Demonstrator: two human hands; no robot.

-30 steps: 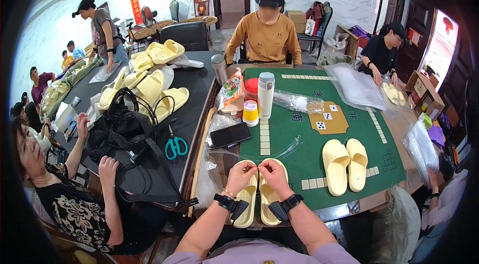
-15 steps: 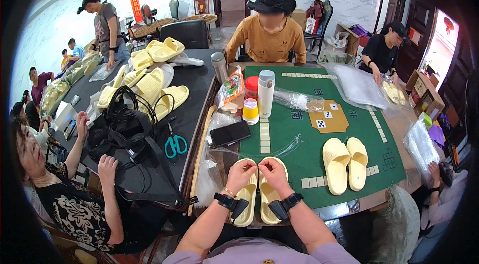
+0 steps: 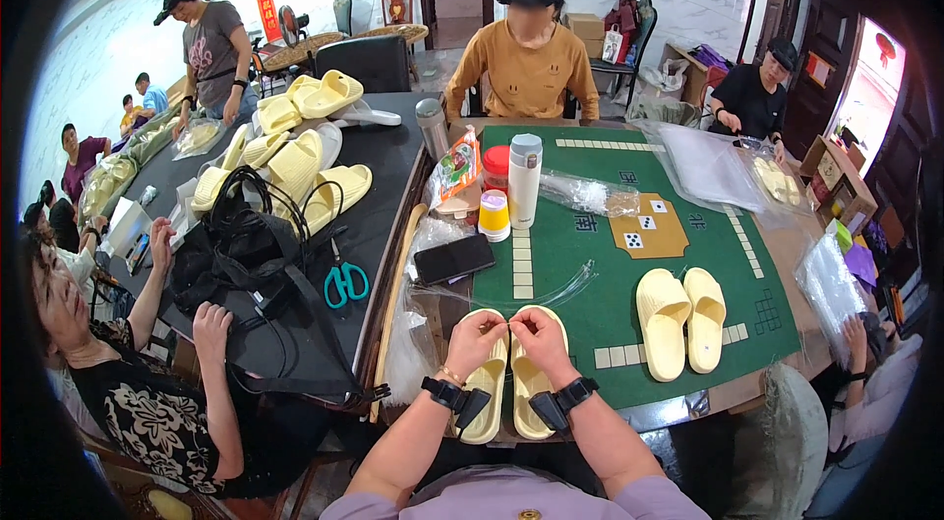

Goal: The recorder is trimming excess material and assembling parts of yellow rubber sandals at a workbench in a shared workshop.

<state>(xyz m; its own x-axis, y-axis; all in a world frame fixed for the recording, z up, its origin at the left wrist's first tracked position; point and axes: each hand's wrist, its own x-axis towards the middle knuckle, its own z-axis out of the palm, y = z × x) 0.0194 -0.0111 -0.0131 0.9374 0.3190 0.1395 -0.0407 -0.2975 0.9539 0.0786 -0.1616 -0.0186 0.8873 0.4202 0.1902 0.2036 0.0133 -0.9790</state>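
A pair of pale yellow slippers lies side by side at the near table edge, a left slipper (image 3: pixel 481 425) and a right slipper (image 3: pixel 532 420). My left hand (image 3: pixel 474 341) is over the left one and my right hand (image 3: pixel 540 339) over the right one. Both hands pinch with fingertips almost meeting between the slippers' inner edges. Whatever the fingers hold is too small to make out. Just beyond my hands, thin clear plastic strands (image 3: pixel 562 296) lie in a loose bunch. Another pair of yellow slippers (image 3: pixel 663 325) rests to the right on the green mat (image 3: pixel 590 323).
Left of the mat are a dark phone (image 3: pixel 454 260), a yellow-and-white cup (image 3: pixel 494 217) and a white flask (image 3: pixel 525 188). The black table holds teal scissors (image 3: pixel 346 286), a black strap bundle (image 3: pixel 231 260) and piled slippers (image 3: pixel 295 164). Several people sit or stand around, one close at left.
My hands stay pinched over the slippers, almost unmoved. At the far left, the standing person now bends over a bagged item on the black table. The person at far right has raised their head.
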